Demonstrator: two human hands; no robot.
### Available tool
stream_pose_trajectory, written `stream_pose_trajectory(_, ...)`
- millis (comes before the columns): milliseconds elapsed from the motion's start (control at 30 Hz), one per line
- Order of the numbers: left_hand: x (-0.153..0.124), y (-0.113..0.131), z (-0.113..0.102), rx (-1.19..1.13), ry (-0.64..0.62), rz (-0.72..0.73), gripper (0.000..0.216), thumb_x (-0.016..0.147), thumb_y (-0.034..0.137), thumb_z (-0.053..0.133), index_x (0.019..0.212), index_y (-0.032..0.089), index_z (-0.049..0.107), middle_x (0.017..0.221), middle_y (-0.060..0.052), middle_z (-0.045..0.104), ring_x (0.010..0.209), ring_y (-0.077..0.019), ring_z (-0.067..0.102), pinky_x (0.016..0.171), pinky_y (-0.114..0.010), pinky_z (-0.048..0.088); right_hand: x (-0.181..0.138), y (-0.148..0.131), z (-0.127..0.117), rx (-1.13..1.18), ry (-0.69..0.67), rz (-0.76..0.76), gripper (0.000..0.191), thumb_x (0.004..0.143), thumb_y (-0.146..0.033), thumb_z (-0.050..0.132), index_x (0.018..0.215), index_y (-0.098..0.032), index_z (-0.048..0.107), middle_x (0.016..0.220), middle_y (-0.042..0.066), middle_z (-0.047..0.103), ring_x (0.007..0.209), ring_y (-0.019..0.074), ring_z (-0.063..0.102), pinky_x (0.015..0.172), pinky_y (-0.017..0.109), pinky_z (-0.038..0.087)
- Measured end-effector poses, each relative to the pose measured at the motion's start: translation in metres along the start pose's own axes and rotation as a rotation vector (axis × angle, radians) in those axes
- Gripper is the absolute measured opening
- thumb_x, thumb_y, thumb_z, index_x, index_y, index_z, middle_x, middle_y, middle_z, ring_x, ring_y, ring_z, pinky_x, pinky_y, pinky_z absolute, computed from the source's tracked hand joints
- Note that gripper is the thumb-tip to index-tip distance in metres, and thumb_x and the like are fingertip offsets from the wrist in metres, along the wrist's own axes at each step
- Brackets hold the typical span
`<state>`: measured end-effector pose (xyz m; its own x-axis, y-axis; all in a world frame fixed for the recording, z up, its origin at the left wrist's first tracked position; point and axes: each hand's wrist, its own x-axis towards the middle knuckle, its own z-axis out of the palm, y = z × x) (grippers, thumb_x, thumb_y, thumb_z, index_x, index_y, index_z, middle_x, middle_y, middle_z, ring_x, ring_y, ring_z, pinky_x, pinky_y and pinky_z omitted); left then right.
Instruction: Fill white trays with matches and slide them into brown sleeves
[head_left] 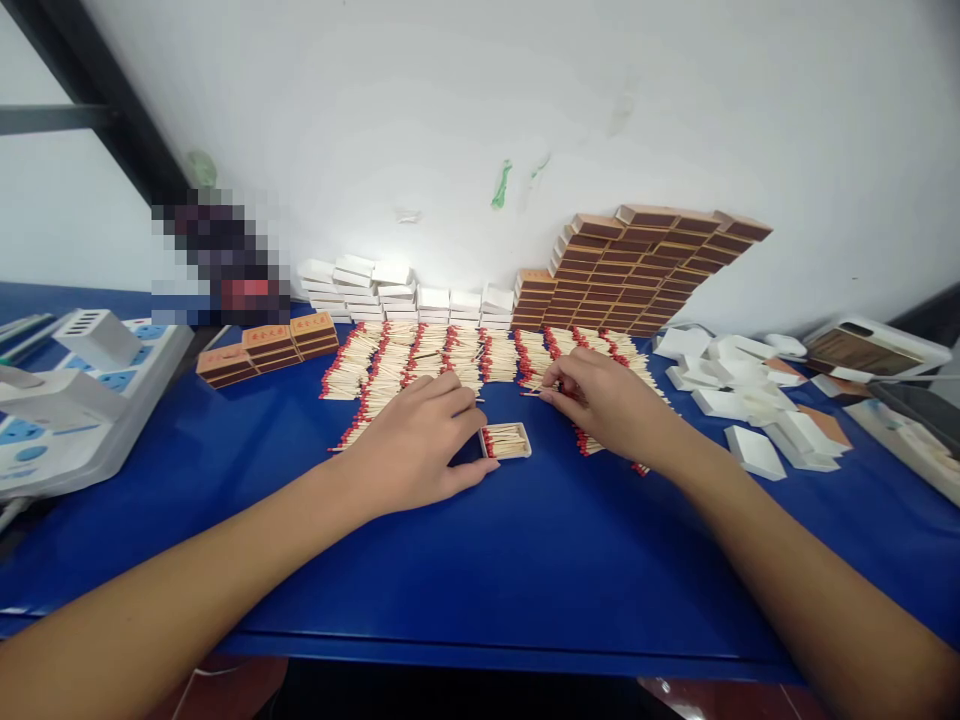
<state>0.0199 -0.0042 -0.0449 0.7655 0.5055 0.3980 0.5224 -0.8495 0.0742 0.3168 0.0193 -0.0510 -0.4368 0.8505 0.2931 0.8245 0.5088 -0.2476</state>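
Note:
A small white matchbox tray (517, 452) lies on the blue table, filled partway with red-headed matchsticks. My left hand (416, 440) rests at the tray's left end, thumb along its near side and index finger at its far corner, steadying it. Beyond and to the right, my right hand (611, 400) has thumb and forefinger pinched at a matchstick (529, 394) by the front of the match piles. Rows of loose matchsticks (499, 358) spread across the table behind both hands; some are hidden under my fingers.
Brown matchboxes (622, 265) are stacked against the wall, with white trays (360, 285) to their left. More matchboxes (270, 345) stand at left near a power strip (112, 440). Scattered white trays (750, 400) lie at right, beside a phone (874, 345).

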Motion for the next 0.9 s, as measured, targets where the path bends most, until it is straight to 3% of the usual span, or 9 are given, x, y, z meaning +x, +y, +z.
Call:
stream_pose_trajectory(533,0.000,0.000,0.001,-0.002,0.016,0.012,0.031,0.104,0.045,0.070,0.107,0.015,0.076,0.100,-0.009,0.073,0.102,-0.0284,0.064,0.091,-0.044,0.055,0.005,0.013,0.006,-0.015,0.019,-0.022,0.012,0.105,-0.023,0.053,0.096,-0.023,0.060,0.099,0.009,0.061,0.093,0.0270,0.060,0.080,0.040,0.047)
stream_pose_trajectory(900,0.001,0.001,-0.001,0.006,-0.007,-0.001,0.032,0.105,0.046,0.069,0.109,0.015,0.077,0.100,-0.009,0.072,0.102,-0.0285,0.065,0.092,-0.044,0.055,0.004,-0.004,0.000,0.049,-0.069,-0.048,0.015,0.107,-0.028,0.053,0.096,-0.022,0.061,0.101,0.010,0.062,0.096,0.0276,0.060,0.084,0.042,0.050)
